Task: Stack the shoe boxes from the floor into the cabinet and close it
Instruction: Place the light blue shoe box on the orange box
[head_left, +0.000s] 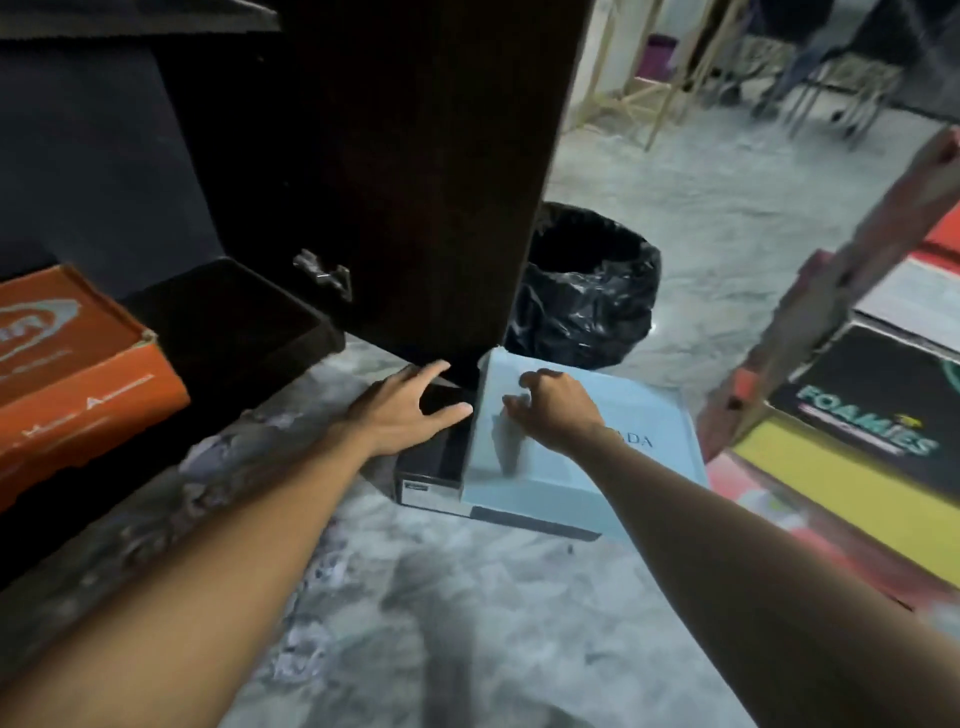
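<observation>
A light blue shoe box lid (639, 431) lies askew over a black shoe box (431, 483) on the floor, below the open dark cabinet door (395, 182). My right hand (556, 410) rests on the blue lid near its left edge with fingers curled. My left hand (405, 410) hovers over the uncovered part of the black box, fingers spread. An orange shoe box (78, 358) sits in the cabinet at the left. More boxes lie at the right: a black and yellow one (857, 441) and a reddish open lid (831, 291).
A bin lined with a black bag (587, 291) stands just behind the blue lid. The grey marbled floor (467, 597) stretches toward me. Wooden frames and chair legs (675, 78) stand far back. A hinge (324, 273) sticks out on the door.
</observation>
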